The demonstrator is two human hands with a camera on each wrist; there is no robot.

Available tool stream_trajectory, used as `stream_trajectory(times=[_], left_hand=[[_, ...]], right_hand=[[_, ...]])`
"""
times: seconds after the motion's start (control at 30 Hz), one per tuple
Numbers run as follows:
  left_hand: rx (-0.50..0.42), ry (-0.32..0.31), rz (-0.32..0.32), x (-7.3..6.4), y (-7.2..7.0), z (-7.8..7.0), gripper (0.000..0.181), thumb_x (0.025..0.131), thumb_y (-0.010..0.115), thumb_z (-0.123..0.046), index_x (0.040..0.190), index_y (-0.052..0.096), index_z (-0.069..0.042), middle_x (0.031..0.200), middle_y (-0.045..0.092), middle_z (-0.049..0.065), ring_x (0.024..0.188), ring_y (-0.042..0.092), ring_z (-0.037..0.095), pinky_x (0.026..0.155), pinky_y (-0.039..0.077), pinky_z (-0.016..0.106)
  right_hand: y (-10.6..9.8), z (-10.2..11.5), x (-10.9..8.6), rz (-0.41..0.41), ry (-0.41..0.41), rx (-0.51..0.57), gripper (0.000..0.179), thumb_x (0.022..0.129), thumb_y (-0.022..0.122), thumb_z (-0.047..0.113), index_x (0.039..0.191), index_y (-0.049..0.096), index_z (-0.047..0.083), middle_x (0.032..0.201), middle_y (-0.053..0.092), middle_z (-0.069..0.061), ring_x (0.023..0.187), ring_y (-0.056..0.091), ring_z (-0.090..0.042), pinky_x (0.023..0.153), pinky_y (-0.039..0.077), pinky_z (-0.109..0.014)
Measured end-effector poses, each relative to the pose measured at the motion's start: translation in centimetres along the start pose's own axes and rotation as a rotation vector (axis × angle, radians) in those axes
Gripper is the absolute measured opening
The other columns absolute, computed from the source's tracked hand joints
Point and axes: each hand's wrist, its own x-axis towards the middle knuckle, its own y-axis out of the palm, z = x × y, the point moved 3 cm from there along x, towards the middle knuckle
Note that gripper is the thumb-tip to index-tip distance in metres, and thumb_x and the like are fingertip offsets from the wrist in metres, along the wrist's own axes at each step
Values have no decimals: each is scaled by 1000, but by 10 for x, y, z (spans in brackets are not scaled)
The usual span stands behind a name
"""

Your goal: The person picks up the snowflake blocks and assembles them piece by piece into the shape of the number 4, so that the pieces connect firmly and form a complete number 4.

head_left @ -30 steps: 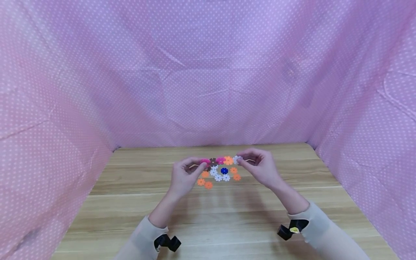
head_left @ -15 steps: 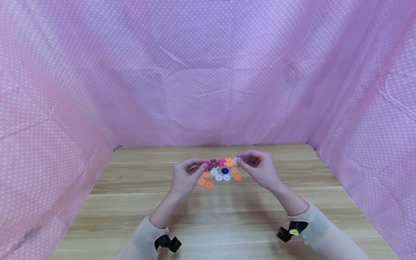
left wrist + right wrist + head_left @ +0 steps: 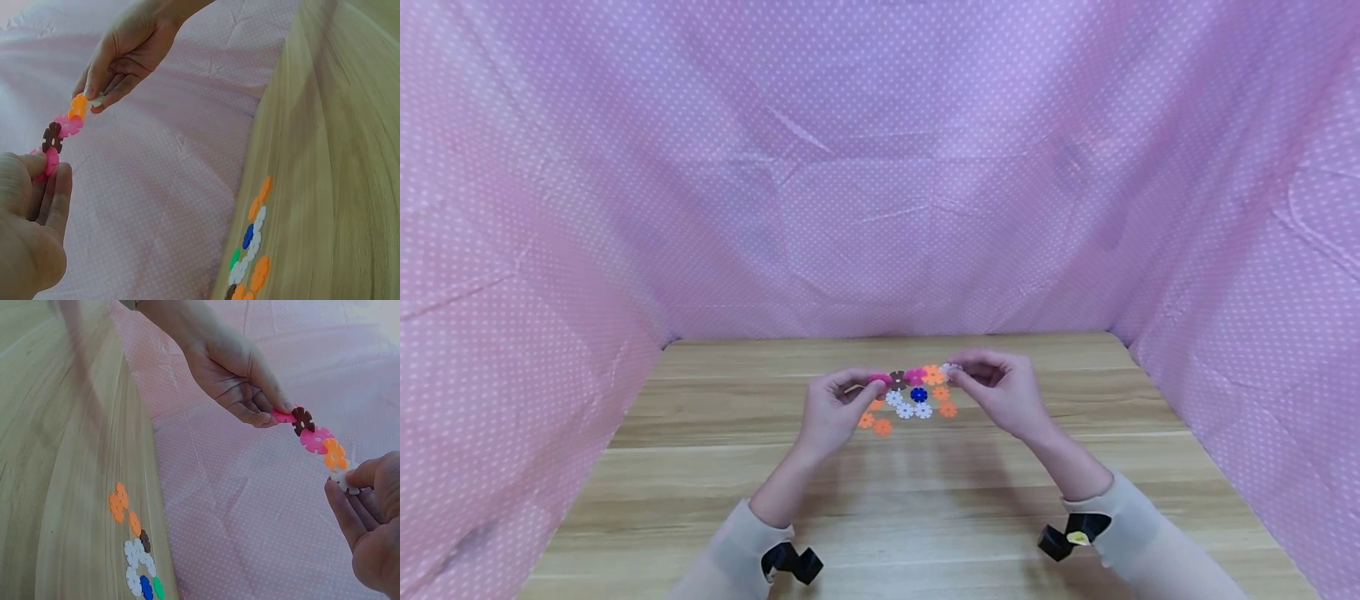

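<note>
A chain of joined plastic snowflake discs hangs between both hands, raised off the tabletop. From left to right it runs pink [image 3: 284, 417], brown [image 3: 303, 422], pink [image 3: 317, 440], orange [image 3: 335, 454] and white [image 3: 344, 480]. With thumb and fingers, my left hand [image 3: 833, 410] pinches the pink end disc, partly covering it. The white disc at the other end is pinched by my right hand [image 3: 1006, 393], whose fingertips hide some of it. In the left wrist view the brown disc [image 3: 52, 137] stands at an angle to its pink neighbours.
Loose snowflake discs lie on the wooden table [image 3: 895, 517] below the chain: several orange [image 3: 882, 427] and white [image 3: 905, 411], a blue [image 3: 919, 395], a green [image 3: 159, 587] and a brown [image 3: 145, 540]. Pink dotted cloth [image 3: 880, 208] walls the back and sides.
My left hand has shifted slightly right and nearer, and the chain has moved a little with it. The right hand has lowered slightly. Both grips stay the same.
</note>
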Motion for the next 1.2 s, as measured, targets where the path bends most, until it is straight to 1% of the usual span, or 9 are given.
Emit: stream_trajectory(times=[0.23,0.4,0.57,0.73,0.83,0.93,1.0,1.07,1.2], left_hand=[[3,-5,-17,2,3,0,13,93,76,5,105,76,9,105,78,28,84,78,8,83,70,30],[-1,3,-14,2,4,-1,12,93,76,7,105,76,11,104,78,30,83,78,8,83,70,30],[-9,1,-8,3,4,-1,13,93,75,6,106,75,10,105,78,29,85,79,14,85,70,35],[-21,20,-4,3,3,-5,14,94,75,5,106,75,10,105,77,30,89,81,31,89,68,50],[-33,25,-1,4,4,-8,14,94,74,6,106,74,11,106,76,32,87,81,24,89,66,54],[-42,20,-8,4,4,-12,14,94,74,7,107,73,13,106,76,33,83,79,13,87,69,46],[-45,14,-19,5,3,-14,14,93,74,8,106,73,13,105,77,31,82,79,10,86,70,41],[-40,15,-30,6,1,-17,14,93,74,8,106,74,14,104,78,29,82,79,10,85,70,37],[-20,25,-42,8,-4,-23,14,93,75,8,106,74,13,106,78,28,84,79,12,84,70,37]], right_hand=[[-2,3,1,-6,6,30,15,90,75,-14,105,75,-14,93,83,-6,84,79,-5,77,70,-29],[-2,3,0,5,8,39,16,90,75,-13,106,74,-14,94,83,0,85,79,-5,78,69,-27],[-2,3,0,3,-8,59,17,90,74,-15,107,73,-16,95,83,6,87,79,-5,78,69,-26],[-2,3,0,-4,-53,37,21,88,75,-17,109,72,-17,98,81,14,88,78,-2,77,68,-23],[-2,4,0,8,-86,31,27,87,74,-19,113,71,-17,104,80,16,92,78,-2,81,68,-23],[-3,3,0,35,-107,43,31,86,74,-20,116,70,-17,109,80,15,94,78,-3,84,68,-24],[-4,2,0,54,-112,34,31,85,75,-20,116,70,-15,108,80,11,94,78,-5,84,68,-24],[-5,-2,-1,66,-115,3,29,86,76,-17,114,72,-13,106,81,2,93,78,-7,86,68,-24],[-5,-13,-2,68,-104,-87,21,88,78,-13,108,74,-8,100,77,-21,92,75,-8,89,66,-22]])
